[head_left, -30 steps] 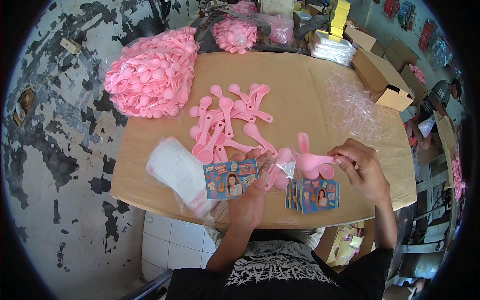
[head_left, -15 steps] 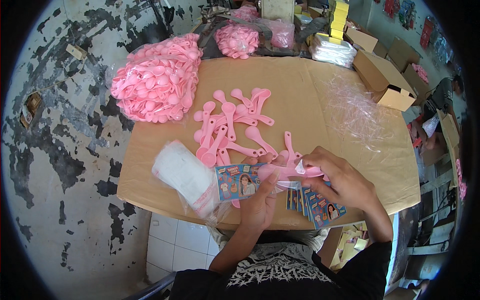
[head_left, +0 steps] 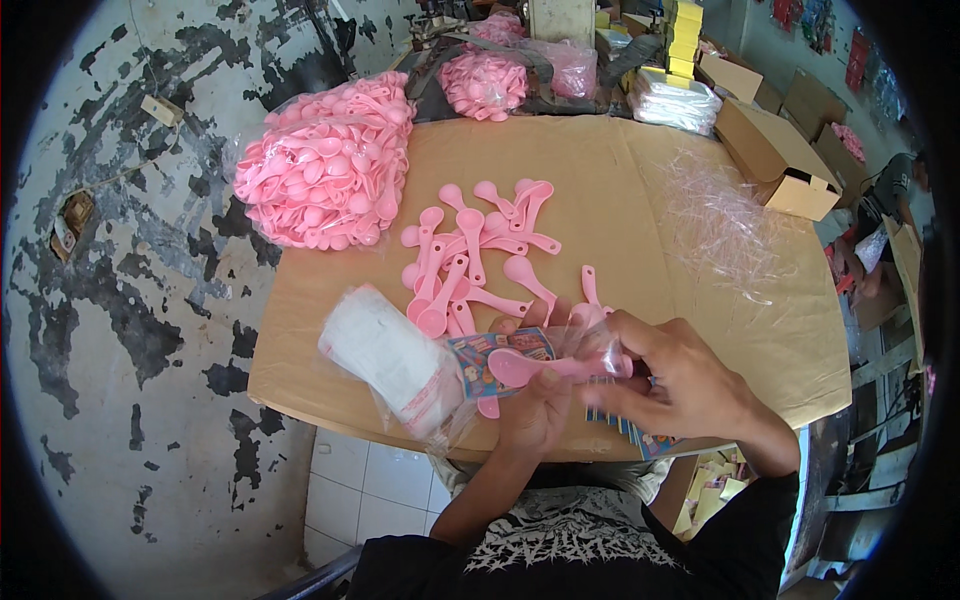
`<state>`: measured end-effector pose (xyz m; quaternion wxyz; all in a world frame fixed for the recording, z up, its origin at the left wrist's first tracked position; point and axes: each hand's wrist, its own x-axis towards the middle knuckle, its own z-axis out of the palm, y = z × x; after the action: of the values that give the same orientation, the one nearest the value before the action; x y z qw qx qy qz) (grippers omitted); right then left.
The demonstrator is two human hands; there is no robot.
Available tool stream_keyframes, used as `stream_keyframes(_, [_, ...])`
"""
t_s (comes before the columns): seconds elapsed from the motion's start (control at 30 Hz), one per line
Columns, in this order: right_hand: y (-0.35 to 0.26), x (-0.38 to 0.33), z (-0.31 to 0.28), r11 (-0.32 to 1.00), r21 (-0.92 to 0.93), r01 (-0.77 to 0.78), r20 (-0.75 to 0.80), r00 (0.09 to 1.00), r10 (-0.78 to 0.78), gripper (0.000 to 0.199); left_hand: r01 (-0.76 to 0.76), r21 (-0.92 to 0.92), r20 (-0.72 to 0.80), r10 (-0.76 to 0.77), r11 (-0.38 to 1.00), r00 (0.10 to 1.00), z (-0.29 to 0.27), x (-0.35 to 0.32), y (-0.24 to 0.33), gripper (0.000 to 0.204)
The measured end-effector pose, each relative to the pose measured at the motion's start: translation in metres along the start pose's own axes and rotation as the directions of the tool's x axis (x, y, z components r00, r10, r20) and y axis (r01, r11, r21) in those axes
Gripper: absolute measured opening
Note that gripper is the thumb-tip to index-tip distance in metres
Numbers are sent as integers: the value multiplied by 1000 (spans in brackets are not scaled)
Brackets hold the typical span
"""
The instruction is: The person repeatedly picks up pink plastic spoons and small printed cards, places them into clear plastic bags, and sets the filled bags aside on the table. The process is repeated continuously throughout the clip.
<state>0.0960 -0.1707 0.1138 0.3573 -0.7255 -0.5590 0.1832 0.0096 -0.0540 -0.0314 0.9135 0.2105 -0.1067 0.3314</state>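
- Pink measuring spoon (head_left: pixel 512 368) held above the surface (head_left: pixel 620 210), lying across a printed card (head_left: pixel 474 352); clear plastic bag (head_left: pixel 598 352) seen around the handle, depth of insertion not readable.
- Left hand (head_left: pixel 535 410): thumb and fingers closed on bag and card, below the bowl.
- Right hand (head_left: pixel 690 385): fingers nearly closed, handle end pinched; fingertips partly hidden.
- Spoon judged light, stiff, slick, hard to break; best gripped by the handle end. Card likely bendable, film limp and easily creased; best taken by the edges.
- Bulging clear sack (head_left: pixel 325 165): packed with pink spoons. Smaller sack (head_left: pixel 485 85) behind: likewise.
- Lower carton (head_left: pixel 678 485): pale yellow pieces held. Cardboard box (head_left: pixel 808 195), far right: contents unseen.
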Motion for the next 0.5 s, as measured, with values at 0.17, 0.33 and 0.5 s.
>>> stream_keyframes(0.17, [-15, 9, -21, 974, 70, 216, -342, 922, -179, 11, 84, -224, 69, -70, 971, 995, 13, 10, 9, 100])
stream_keyframes(0.33, [-9, 21, -46, 939, -314, 144, -268, 935, -233, 17, -217, 496, -30, 266, 841, 964, 21, 13, 20, 112])
stream_keyframes(0.5, [3, 37, -18, 952, -167, 258, -196, 937, -289, 12, -114, 917, 161, -94, 382, 982, 38, 12, 31, 77])
